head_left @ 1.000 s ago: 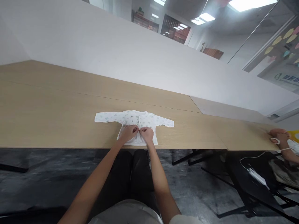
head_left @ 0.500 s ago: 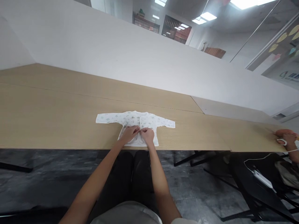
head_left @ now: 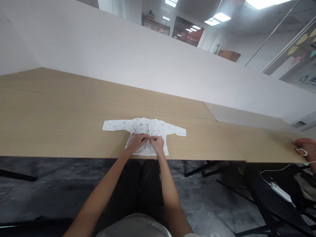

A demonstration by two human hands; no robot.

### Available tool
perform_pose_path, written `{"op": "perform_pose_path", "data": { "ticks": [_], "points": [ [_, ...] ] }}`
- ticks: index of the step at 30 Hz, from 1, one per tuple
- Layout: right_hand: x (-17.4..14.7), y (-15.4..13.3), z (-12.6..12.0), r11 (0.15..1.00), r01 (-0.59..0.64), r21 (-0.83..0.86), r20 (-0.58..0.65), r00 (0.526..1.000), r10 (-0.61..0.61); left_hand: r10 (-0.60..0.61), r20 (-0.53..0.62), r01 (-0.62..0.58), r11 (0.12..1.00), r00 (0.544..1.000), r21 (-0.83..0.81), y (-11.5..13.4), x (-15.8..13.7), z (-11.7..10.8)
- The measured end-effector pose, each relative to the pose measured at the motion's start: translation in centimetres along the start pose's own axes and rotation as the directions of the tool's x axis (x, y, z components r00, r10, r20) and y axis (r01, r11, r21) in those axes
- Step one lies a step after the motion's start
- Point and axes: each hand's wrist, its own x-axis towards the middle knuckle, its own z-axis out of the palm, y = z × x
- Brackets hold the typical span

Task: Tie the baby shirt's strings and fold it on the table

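Compared with a second ago, little changes: the view turns slightly left, so the bench [head_left: 61, 128] and everything on it sit a touch farther right. The small white printed shirt [head_left: 143, 125] stays flat near the bench's front edge, sleeves spread to both sides, neckline toward the wall [head_left: 123, 59]. At the far right, a co-worker's hand [head_left: 309, 148], beside an orange object [head_left: 302, 141], is now cut off more by the edge of view.

The shirt lies directly under both hands, its collar and sleeves beyond them, its hem nearer the person. The left hand [head_left: 138, 142] and right hand [head_left: 157, 144] keep meeting at the middle of the front opening, fingertips pinched nearly closed on the fabric there; exactly what they grip is too small to tell.
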Motion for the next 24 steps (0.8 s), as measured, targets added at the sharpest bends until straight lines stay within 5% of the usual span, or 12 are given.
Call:
{"op": "perform_pose_path", "data": {
  "ticks": [24],
  "points": [
    [0.5, 0.77, 0.62, 1.0, 0.004, 0.027, 0.005, 1.0, -0.004, -0.044, -0.036, 0.046, 0.998, 0.998, 0.038, 0.1, 0.03, 0.03]
  ]
}}
